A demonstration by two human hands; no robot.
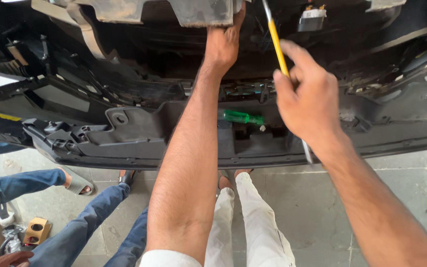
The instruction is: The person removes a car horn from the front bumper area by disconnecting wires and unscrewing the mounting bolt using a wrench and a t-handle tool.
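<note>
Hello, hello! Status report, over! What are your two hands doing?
Left hand pressed up against the grey panel. Right hand gripping yellow screwdriver, tip up. Green screwdriver resting on black bumper. Nothing blocking.

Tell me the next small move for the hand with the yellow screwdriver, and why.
Probably slide the right hand up the yellow screwdriver for a firmer hold. Only the fingers pinch it, its metal shaft pokes out below the wrist, and its upper end reaches into the dark cavity. The left hand presses flat on the grey panel above, steadying it. The green screwdriver lies unused on the black bumper.
</note>
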